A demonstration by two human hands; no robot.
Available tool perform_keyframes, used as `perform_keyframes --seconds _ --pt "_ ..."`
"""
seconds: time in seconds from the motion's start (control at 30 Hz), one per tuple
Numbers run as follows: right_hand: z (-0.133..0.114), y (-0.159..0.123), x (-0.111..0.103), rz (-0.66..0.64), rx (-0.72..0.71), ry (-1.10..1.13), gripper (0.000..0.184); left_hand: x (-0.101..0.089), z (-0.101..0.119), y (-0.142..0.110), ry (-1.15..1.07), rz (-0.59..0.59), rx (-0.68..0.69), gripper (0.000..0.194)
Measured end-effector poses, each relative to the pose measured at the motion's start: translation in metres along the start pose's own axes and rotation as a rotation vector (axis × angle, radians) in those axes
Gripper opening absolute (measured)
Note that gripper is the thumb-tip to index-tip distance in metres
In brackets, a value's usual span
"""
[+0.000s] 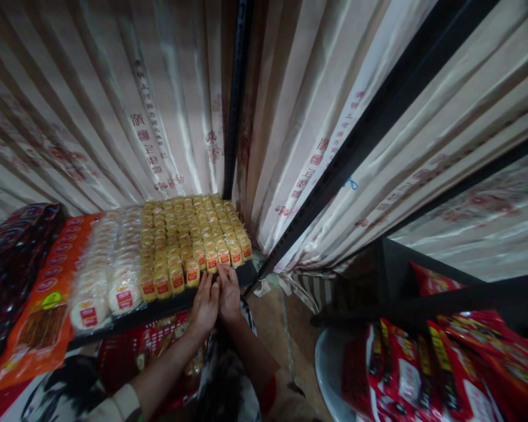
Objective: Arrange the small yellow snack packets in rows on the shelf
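Small yellow wrapped cakes (177, 278) with red labels stand in tight rows on a dark shelf (169, 306). My left hand (205, 306) is at the shelf's front edge, its fingers pressed together below the front row. Close against it, my right hand (229, 293) has bent fingers, their tips against the lower part of a yellow packet (224, 254). Both hands look closed; whatever lies between the fingers is hidden. Left of the yellow rows lie clear-wrapped stacks of round white cakes (125, 293), also with red labels.
Orange snack bags (48, 310) and dark shiny packs (13, 275) fill the shelf's left end. A black post (325, 193) rises beside the right corner. Pale printed curtains (167, 105) hang behind. Red bags (405, 363) sit at lower right by a pale basin (323, 369).
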State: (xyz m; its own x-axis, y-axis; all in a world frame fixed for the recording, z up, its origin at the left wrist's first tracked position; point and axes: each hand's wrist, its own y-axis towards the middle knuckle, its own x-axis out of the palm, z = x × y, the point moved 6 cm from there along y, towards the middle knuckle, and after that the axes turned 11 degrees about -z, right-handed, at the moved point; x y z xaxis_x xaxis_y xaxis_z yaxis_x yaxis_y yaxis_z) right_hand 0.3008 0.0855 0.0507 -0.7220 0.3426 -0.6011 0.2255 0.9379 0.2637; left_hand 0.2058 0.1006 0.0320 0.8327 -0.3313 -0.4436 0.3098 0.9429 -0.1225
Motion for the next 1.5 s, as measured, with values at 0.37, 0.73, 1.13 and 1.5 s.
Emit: perform_keyframes --seconds 0.37,0.73,1.13,1.5 --pt "-0.003 -0.004 -0.004 0.025 -0.034 0.085 0.045 0.002 0.012 -0.014 0.014 -0.05 0.086 0.048" --pt "0.007 0.002 -0.014 0.079 -0.067 -0.015 0.059 -0.001 0.014 -0.004 0.146 -0.067 0.102 0.05" --pt "0.012 0.004 -0.007 0.064 0.019 -0.05 0.058 0.001 0.02 -0.001 0.236 -0.095 0.112 0.05" --pt "0.011 0.004 -0.006 0.122 -0.005 -0.072 0.051 0.0 0.027 0.0 0.256 -0.069 0.17 0.051"
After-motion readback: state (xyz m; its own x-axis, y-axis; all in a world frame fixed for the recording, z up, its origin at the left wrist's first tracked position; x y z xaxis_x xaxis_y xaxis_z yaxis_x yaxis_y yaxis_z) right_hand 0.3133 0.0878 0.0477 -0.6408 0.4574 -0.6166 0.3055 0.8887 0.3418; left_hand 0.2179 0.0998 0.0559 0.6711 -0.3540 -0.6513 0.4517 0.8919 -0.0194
